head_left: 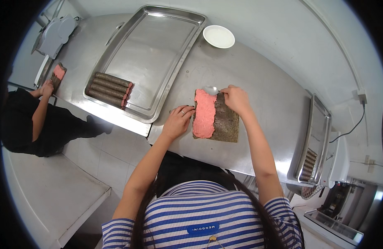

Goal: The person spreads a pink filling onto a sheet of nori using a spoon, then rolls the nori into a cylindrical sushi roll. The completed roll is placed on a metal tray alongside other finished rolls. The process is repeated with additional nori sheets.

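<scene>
A dark seaweed sheet (226, 124) lies flat on the steel table in front of me, with a broad band of pink paste (204, 118) over its left part. My left hand (177, 122), a ring on one finger, has its fingertips closed at the sheet's left edge. In the fingers of my right hand (236, 98) is a metal spoon (210, 89). The spoon's bowl rests at the top right corner of the paste, and most of its handle is hidden by the hand.
Left of the sheet, a large steel tray (158, 62) holds several seaweed rolls (110, 89). A white bowl (219, 36) stands at the back. Another tray (311, 128) with rolls sits far right. At far left, a co-worker (37, 120) handles a paste-covered sheet (58, 74).
</scene>
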Demonstrator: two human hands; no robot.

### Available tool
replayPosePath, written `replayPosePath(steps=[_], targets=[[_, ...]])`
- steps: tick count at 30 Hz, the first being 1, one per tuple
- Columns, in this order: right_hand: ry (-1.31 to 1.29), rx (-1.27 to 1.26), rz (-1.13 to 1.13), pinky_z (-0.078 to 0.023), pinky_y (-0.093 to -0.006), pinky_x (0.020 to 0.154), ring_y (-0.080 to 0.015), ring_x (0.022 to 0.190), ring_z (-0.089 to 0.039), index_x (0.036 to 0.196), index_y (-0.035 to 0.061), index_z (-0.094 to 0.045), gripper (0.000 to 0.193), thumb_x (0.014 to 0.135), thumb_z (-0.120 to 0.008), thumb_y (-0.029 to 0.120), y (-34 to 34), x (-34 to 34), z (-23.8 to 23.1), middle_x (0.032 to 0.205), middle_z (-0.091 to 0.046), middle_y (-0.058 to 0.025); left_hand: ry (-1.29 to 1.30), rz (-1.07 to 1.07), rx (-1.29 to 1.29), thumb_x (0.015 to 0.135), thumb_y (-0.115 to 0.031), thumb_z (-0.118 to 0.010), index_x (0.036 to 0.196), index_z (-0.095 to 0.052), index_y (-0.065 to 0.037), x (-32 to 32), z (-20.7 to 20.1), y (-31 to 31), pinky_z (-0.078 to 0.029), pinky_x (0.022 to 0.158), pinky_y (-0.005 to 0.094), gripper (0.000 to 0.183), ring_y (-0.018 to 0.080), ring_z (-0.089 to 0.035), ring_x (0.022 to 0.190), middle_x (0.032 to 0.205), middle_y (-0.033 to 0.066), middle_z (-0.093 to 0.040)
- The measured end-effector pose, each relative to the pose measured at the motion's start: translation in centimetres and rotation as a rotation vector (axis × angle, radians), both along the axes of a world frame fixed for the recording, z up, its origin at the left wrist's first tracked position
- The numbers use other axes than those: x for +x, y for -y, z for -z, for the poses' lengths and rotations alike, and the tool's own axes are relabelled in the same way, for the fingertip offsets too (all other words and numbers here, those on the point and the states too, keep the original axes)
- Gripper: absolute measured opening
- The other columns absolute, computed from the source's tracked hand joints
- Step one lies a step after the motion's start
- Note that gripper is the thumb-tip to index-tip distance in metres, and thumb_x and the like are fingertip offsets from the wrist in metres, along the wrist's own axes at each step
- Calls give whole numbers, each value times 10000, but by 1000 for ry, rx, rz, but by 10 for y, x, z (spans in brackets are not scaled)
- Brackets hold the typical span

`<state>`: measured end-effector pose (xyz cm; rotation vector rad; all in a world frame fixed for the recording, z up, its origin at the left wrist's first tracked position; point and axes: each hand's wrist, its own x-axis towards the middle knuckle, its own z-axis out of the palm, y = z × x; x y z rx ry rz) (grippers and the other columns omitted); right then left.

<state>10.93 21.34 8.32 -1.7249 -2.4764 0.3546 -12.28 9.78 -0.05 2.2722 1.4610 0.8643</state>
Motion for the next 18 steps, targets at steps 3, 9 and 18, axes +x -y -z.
replayPosePath(steps=[3,9,18], targets=[[-13,-1,-21,-505,-456,761,-319,864,-637,958,149,-738,258,804,-537,97,2,-5,7,926,-645,-99,6,1,-2,763,-9,-578,1131,-599,-89,0,0,0,-422,926,414,377,253,-510,1151,1215,25,-574],[63,42,57,-507,-448,765,-316,867,-637,957,147,-738,245,809,-547,106,-5,10,3,941,-635,-97,6,-3,2,762,-7,-579,1124,-600,-89,0,-1,1,-423,921,412,372,252,-511,1148,1212,22,-575],[-442,-254,268,-498,-404,715,-350,776,-647,1031,97,-707,302,812,-499,80,34,44,29,807,-681,-168,118,252,-13,746,-5,-579,1080,-601,-73,11,-5,2,-421,936,427,341,275,-519,1144,1182,93,-577]])
